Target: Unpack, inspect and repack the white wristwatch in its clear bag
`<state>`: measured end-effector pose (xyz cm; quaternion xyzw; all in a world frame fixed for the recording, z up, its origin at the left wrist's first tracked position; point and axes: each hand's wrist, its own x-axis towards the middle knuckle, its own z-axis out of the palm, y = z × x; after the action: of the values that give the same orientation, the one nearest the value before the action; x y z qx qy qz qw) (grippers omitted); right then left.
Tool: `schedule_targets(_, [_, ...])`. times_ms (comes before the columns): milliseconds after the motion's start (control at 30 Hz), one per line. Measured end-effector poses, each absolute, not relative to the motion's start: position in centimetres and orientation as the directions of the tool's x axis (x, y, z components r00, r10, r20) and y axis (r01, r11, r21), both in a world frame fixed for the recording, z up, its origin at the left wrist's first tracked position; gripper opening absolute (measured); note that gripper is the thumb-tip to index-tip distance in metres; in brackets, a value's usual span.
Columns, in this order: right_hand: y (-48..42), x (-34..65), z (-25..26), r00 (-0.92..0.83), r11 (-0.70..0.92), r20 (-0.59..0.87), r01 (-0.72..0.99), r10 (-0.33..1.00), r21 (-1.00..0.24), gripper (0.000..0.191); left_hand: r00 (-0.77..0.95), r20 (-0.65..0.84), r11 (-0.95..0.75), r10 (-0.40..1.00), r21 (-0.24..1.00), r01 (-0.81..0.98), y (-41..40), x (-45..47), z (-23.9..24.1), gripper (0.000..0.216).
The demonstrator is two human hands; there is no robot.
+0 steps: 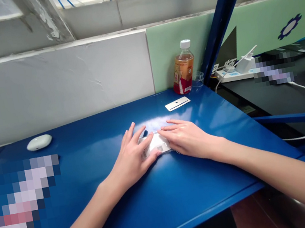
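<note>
A small clear plastic packet with a white label lies on the blue tabletop, between my two hands. My left hand grips its left part, thumb along the near edge and index finger over the top; the other fingers are stretched out. At the right end, my right hand closes on the packet with fingers bent over it; its thumb is mostly hidden. A small dark piece shows by the packet's far edge, partly covered by left fingers. What is inside the packet I cannot make out.
A drink bottle stands at the back beside a clear cup-like piece. Before it lies a white card. At left are a white earbud case and a blurred-out object. A blue metal post rises at right.
</note>
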<state>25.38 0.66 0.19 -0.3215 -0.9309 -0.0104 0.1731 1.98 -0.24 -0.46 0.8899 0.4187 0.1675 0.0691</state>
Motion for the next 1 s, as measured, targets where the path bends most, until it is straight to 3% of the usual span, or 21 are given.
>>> schedule_targets(300, [1.0, 26.1, 0.2, -0.68, 0.773, 0.368, 0.571, 0.634, -0.277, 0.025, 0.591, 0.238, -0.636, 0.771, 0.258, 0.727, -0.5, 2.0, -0.6, 0.054])
schedule_targets(533, [2.1, 27.3, 0.5, -0.599, 0.755, 0.487, 0.614, 0.636, -0.23, 0.013, 0.579, 0.198, -0.611, 0.791, 0.294, 0.735, 0.0, 0.7, -0.1, 0.056])
schedule_targets(767, [3.0, 27.8, -0.1, -0.671, 0.782, 0.402, 0.551, 0.623, -0.292, 0.019, 0.576, 0.127, -0.584, 0.807, 0.317, 0.748, 0.1, 0.0, 0.4, 0.058])
schedule_targets(933, [2.7, 27.6, -0.4, -0.68, 0.778, 0.38, 0.528, 0.627, -0.341, 0.026, 0.597, 0.122, -0.607, 0.793, 0.251, 0.754, 0.2, 0.4, 0.0, 0.079])
schedule_targets(1000, [2.6, 27.4, -0.4, -0.675, 0.771, 0.375, 0.525, 0.635, -0.36, 0.025, 0.604, 0.113, -0.611, 0.789, 0.243, 0.753, 0.2, 0.5, 0.0, 0.076])
